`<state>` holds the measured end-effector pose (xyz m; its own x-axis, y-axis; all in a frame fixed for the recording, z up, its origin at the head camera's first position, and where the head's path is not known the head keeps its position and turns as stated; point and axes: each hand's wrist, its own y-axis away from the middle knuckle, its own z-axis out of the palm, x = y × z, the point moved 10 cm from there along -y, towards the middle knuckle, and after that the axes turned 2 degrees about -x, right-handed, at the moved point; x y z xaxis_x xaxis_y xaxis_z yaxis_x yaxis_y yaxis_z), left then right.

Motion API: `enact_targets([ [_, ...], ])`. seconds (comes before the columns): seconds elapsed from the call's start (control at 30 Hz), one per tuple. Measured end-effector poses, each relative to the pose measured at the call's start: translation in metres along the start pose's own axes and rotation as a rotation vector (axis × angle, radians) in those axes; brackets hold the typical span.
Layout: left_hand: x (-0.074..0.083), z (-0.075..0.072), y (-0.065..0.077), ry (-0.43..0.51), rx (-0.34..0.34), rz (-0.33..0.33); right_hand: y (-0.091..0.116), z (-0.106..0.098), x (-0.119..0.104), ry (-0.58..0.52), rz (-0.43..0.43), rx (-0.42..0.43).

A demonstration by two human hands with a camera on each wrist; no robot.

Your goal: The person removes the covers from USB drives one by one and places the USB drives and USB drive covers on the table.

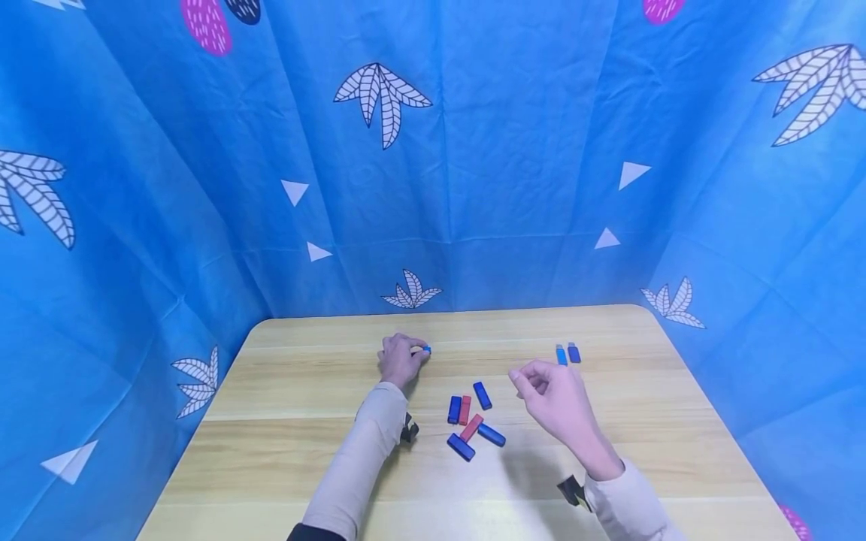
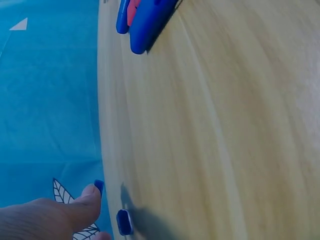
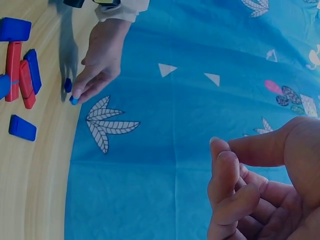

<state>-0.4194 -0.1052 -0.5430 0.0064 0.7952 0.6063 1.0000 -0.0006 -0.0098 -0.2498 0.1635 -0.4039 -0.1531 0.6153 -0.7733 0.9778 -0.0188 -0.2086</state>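
At the far left part of the table my left hand (image 1: 399, 361) pinches a small blue USB stick cap (image 2: 99, 186) between thumb and fingertips. Right beside that hand, a second, darker blue cap (image 2: 125, 223) stands on the table with its hollow end showing. My right hand (image 1: 556, 394) hangs above the table on the right, fingers loosely curled and thumb tip against the index finger, with nothing visible between them. Beyond it lie two uncapped USB sticks, one light blue (image 1: 561, 355) and one dark blue (image 1: 573, 353), their metal plugs pointing away.
Several capped USB sticks lie loosely grouped mid-table, among them a dark blue one (image 1: 461, 447) and a red one (image 1: 471, 427). The wooden table (image 1: 271, 421) ends at a blue patterned curtain (image 1: 514, 150) at the back and sides.
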Motion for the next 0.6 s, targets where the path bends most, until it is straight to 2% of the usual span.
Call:
enact_targets([
  [0.6, -0.0082, 0.0078, -0.0038, -0.060, 0.030, 0.031, 0.0071, 0.0019, -0.0006, 0.023, -0.015, 0.000],
])
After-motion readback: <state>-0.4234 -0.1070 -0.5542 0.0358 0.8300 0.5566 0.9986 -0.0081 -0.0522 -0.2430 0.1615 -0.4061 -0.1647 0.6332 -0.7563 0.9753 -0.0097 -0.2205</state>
